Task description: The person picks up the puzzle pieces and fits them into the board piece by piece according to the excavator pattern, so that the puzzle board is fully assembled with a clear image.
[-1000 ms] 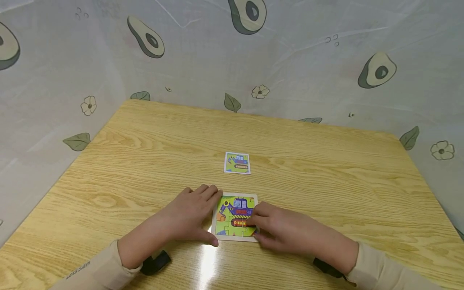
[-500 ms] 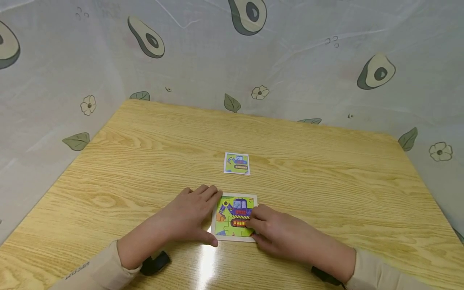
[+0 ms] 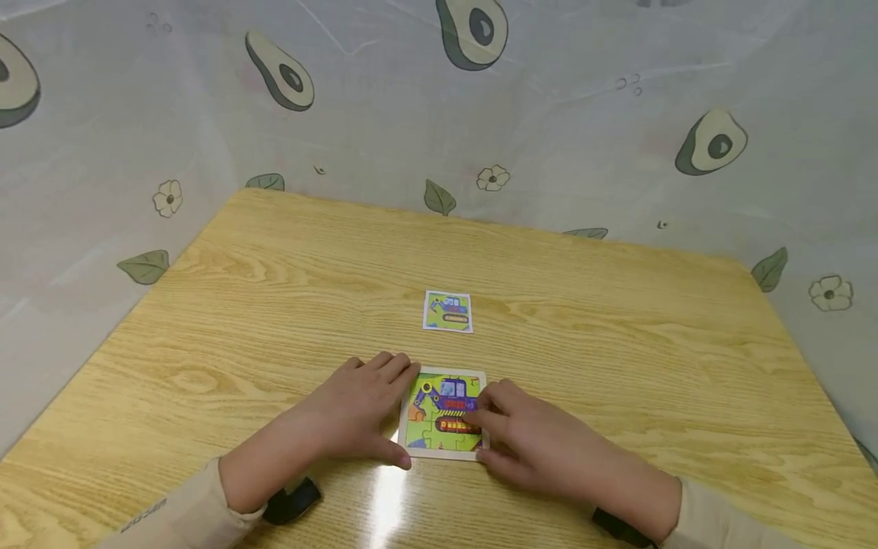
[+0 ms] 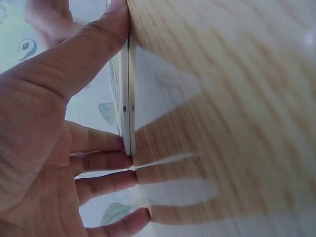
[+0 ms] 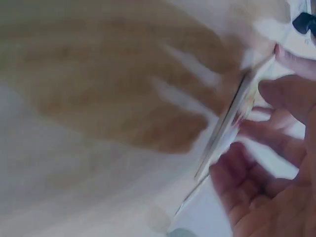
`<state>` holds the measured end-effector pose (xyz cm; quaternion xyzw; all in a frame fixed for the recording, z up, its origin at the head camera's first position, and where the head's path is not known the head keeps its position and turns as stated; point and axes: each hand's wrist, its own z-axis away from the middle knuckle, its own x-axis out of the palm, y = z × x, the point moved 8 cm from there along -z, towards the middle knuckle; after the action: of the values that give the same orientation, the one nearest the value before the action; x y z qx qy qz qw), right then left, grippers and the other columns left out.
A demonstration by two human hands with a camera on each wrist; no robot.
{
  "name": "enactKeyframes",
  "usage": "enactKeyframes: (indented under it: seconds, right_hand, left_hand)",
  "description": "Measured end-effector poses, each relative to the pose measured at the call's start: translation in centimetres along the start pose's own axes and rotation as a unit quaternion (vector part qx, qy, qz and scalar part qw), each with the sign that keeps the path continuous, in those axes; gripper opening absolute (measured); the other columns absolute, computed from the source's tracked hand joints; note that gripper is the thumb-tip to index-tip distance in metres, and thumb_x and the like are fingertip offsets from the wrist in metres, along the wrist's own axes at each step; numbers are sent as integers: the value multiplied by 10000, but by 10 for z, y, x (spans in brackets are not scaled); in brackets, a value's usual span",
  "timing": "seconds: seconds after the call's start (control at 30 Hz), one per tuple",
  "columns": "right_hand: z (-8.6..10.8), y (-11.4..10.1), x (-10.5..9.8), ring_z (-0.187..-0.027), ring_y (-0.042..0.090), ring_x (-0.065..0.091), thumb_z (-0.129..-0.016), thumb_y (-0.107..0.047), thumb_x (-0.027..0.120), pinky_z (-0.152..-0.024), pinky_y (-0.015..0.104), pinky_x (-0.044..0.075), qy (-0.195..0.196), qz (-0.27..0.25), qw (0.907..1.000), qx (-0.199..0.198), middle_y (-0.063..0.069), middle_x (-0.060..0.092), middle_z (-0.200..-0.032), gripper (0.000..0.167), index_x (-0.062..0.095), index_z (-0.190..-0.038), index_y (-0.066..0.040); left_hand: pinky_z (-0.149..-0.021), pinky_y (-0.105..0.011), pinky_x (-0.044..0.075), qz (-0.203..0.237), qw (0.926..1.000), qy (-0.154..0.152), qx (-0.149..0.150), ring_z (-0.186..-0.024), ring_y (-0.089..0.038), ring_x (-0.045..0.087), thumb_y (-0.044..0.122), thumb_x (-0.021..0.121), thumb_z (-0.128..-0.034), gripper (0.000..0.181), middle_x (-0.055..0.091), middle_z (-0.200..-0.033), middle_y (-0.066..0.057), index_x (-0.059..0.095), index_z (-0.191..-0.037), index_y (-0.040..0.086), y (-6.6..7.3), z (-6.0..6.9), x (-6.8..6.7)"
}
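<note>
In the head view a square jigsaw puzzle [image 3: 439, 438] in a pale frame lies flat near the front of the table, its picture a blue digger on green. My left hand [image 3: 363, 408] rests along its left side, fingers spread at the far corner and thumb by the near one. The left wrist view has that hand's fingertips [image 4: 129, 160] and thumb against the frame's thin edge. My right hand [image 3: 535, 435] is on the right side, bent fingers touching the picture and thumb at the near right corner. Those fingers cover part of the picture's right side.
A small picture card [image 3: 448, 312] with the same digger lies beyond the puzzle. The wood-grain table [image 3: 617, 328] extends around both, and a pale curtain [image 3: 384, 114] printed with avocados hangs behind it. Dark straps show at both wrists.
My right fingers have shifted slightly on the puzzle's right side, the index finger reaching out a little further, and more of the lower right corner shows. The left hand has stayed in place.
</note>
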<state>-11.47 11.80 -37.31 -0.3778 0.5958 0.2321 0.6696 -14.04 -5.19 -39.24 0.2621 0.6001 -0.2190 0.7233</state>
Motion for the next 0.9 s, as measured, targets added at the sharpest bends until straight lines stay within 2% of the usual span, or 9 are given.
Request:
enactKeyframes:
  seconds: [0.07, 0.13, 0.23, 0.37, 0.5, 0.67, 0.9]
  right_hand:
    - [1, 11, 1, -1200, 116, 570, -950, -437, 738, -970, 323, 566, -142, -86, 9988, 456, 6, 574, -1379, 609, 596, -1462, -138]
    - [2, 21, 2, -1362, 194, 541, -923, -515, 747, -1089, 412, 530, -314, -192, 9960, 809, 45, 517, -1519, 786, 489, -1555, -124]
    - [2, 28, 4, -1476, 287, 484, -901, -569, 753, -1160, 477, 478, -554, -377, 9928, 991, 105, 447, -1619, 909, 430, -1592, -76]
    - [-1, 28, 4, -1471, 290, 486, -904, -590, 741, -1160, 474, 478, -740, -367, 9920, 952, 117, 451, -1620, 913, 449, -1581, -51]
    - [-9, 29, 4, -1464, 289, 489, -908, -552, 749, -1151, 473, 488, -769, -316, 9921, 935, 122, 457, -1616, 890, 458, -1572, -36]
    - [-22, 39, 6, -1498, 308, 450, -901, -504, 772, -1168, 485, 471, -854, -490, 9889, 1110, 130, 432, -1632, 870, 461, -1573, -47]
    - [-36, 55, 7, -1528, 316, 409, -894, -491, 794, -1183, 486, 455, -999, -722, 9831, 1351, 140, 393, -1653, 888, 444, -1585, -56]
  left_hand:
    - [-991, -495, 529, 2, 10000, -8, -2, -1365, -263, 534, 808, 759, -716, 1188, 535, -1495, -68, 426, -1570, 53, 0, -1, 0]
    - [-990, -491, 530, -2, 10000, -27, 8, -1364, -264, 535, 808, 761, -716, 1187, 534, -1494, -69, 428, -1569, 53, 1, -2, -1]
    - [-976, -479, 530, 31, 10000, -59, 3, -1342, -256, 540, 801, 772, -709, 1180, 536, -1480, -65, 437, -1562, 57, 1, -4, -1]
    - [-963, -466, 526, 118, 9999, -76, -19, -1313, -243, 539, 781, 796, -699, 1159, 534, -1454, -59, 453, -1543, 66, 1, -6, -1]
    - [-978, -468, 536, 156, 9998, -113, -60, -1307, -261, 539, 762, 812, -702, 1139, 536, -1438, -74, 469, -1529, 58, -4, -9, -3]
    - [-999, -512, 547, 150, 9995, -213, -166, -1306, -305, 541, 752, 823, -704, 1137, 538, -1450, -107, 477, -1522, 42, -17, -18, -3]
    - [-1015, -534, 534, 399, 9982, -357, -262, -1320, -320, 521, 681, 863, -718, 1112, 518, -1468, -124, 467, -1530, 32, -29, -32, -4]
